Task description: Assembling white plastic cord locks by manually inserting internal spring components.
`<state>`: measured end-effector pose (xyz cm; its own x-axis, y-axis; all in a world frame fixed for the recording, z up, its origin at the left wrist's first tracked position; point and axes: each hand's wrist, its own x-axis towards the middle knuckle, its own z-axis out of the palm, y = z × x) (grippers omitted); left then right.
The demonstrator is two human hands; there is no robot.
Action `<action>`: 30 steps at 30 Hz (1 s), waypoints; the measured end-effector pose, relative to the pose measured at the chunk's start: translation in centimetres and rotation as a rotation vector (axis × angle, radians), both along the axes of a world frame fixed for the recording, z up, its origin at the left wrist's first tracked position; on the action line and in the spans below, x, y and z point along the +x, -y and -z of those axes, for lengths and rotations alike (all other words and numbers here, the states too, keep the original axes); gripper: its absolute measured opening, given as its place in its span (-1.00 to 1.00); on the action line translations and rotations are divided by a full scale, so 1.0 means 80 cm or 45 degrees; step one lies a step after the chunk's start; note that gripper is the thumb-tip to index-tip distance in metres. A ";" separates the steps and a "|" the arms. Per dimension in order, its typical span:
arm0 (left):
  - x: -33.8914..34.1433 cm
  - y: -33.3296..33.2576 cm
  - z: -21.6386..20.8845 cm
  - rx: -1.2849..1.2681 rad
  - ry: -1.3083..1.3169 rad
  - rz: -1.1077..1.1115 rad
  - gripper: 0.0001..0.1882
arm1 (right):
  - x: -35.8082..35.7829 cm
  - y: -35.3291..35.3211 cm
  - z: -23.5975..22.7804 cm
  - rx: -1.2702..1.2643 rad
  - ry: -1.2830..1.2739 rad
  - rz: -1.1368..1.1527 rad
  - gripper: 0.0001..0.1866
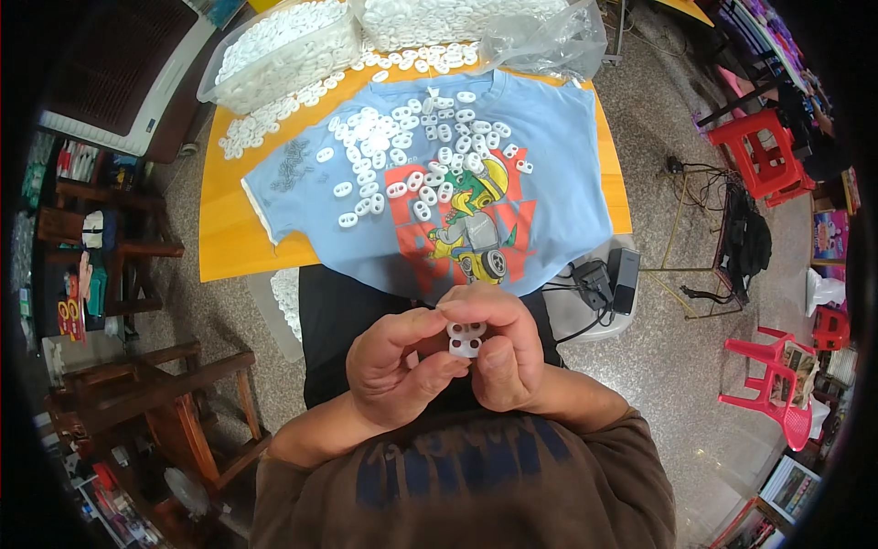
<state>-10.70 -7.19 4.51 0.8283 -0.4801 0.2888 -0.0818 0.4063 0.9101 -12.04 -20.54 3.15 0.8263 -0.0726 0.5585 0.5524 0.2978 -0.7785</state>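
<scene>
Close to my chest, my left hand [395, 368] and my right hand [510, 355] meet around small white plastic pieces with two holes [465, 349]. At least two pieces show, one above the other, pinched between thumbs and fingers of both hands. My fingers partly cover the upper piece. Beyond my hands a light-blue T-shirt [558, 174] with a cartoon print lies spread over the yellow table [219, 252]. On the shirt sits a loose heap of similar white two-hole pieces [373, 133], with several scattered around it.
At the table's far side stand a clear bin [311, 69] heaped with white pieces and a crumpled clear plastic bag [558, 41]. A black adapter [594, 285] with cables lies at right. Red stools [759, 151] stand right, wooden furniture [155, 403] left.
</scene>
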 end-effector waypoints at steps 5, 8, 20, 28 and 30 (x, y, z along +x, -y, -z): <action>-0.006 0.004 0.000 -0.035 -0.065 -0.037 -0.65 | 0.001 0.002 0.001 -0.013 0.030 -0.011 -0.55; -0.009 0.006 0.003 -0.039 -0.087 -0.090 -0.64 | 0.001 0.004 0.002 -0.017 0.018 -0.025 -0.55; -0.004 0.010 0.004 0.064 0.151 -0.104 -0.58 | -0.001 0.012 0.004 0.000 -0.054 -0.163 -0.57; -0.010 0.014 -0.012 0.158 0.009 -0.170 -0.58 | 0.000 0.014 0.006 -0.003 -0.054 -0.139 -0.61; -0.010 0.014 -0.012 0.143 -0.145 -0.203 -0.57 | 0.003 0.013 0.001 -0.030 -0.026 -0.053 -0.64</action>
<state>-11.52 -8.35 5.48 0.9205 -0.3645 0.1410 -0.0308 0.2921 0.9559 -11.77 -21.55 3.10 0.8394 -0.0250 0.5429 0.5241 0.3017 -0.7965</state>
